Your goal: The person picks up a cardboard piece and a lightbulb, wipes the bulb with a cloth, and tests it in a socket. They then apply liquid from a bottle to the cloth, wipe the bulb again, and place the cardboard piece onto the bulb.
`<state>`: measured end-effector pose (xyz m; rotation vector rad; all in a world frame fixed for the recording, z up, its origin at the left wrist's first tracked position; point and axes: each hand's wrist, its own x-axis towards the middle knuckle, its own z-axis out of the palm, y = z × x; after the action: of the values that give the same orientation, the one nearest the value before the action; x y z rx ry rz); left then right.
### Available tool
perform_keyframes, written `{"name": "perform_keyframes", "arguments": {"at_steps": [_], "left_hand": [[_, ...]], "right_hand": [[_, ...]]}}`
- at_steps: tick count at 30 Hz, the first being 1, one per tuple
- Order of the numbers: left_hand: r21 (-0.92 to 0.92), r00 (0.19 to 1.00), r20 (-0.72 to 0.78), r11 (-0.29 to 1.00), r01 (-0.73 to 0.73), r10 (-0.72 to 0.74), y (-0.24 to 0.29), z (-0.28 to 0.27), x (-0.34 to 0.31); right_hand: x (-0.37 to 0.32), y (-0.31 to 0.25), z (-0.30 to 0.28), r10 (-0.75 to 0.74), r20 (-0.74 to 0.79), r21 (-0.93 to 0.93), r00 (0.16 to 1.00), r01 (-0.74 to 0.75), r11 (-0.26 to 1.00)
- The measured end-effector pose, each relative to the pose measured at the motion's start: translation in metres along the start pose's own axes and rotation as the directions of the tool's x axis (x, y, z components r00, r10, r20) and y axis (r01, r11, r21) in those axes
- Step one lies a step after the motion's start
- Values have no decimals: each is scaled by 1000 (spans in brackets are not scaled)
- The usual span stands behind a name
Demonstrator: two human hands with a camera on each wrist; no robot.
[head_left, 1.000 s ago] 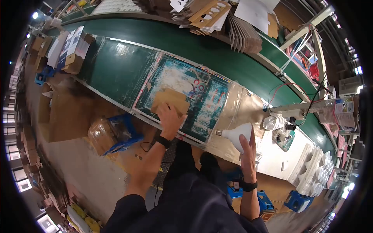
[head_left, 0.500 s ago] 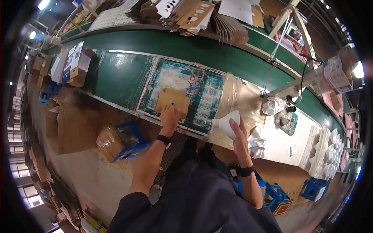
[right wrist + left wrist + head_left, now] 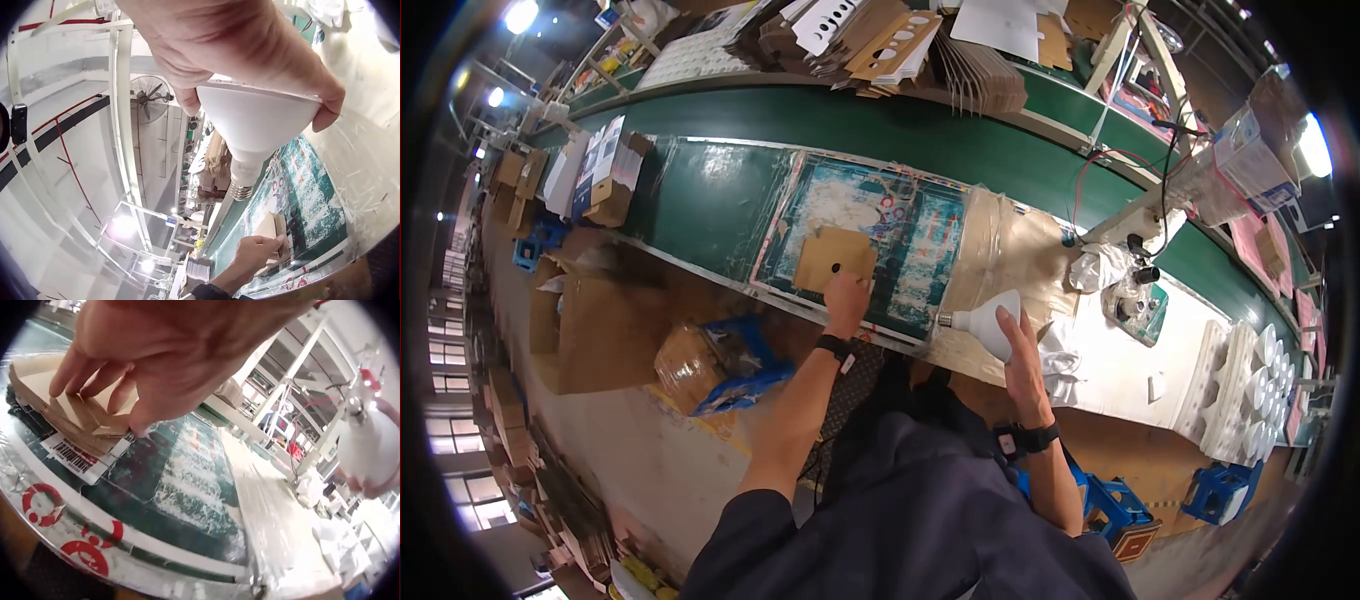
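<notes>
A flat brown cardboard stack with a dark hole in its top piece lies on the worn green bench top. My left hand pinches its near right corner. In the left wrist view the fingers bend over the top sheet while the thumb sits at the layered edge. A barcode label shows beside that edge. My right hand grips a white reflector light bulb around its wide end. The bulb lies sideways above the bench, its metal screw base pointing toward the cardboard.
On the right are a crumpled white cloth, a small green-based device and trays of white bulbs. Cardboard inserts are piled across the green conveyor. Blue stools stand below the bench.
My left hand has drawn from the middle of the cardboard to its near right corner, uncovering the hole. The right hand keeps its grip on the bulb, and the head view has shifted.
</notes>
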<state>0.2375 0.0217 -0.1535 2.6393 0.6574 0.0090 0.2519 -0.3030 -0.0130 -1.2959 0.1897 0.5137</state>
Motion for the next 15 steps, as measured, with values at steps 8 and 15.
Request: {"name": "perform_keyframes", "arguments": {"at_steps": [8,15], "left_hand": [[-1,966,-229,992,123,-120,-12,-12,-10],[-82,987,-27,984,156,-159,-34,-17,-14]], "right_hand": [[17,8,-1,-1,26,19,1000,1,1000],[22,14,-3,39,65,26,997,-40,999]]}}
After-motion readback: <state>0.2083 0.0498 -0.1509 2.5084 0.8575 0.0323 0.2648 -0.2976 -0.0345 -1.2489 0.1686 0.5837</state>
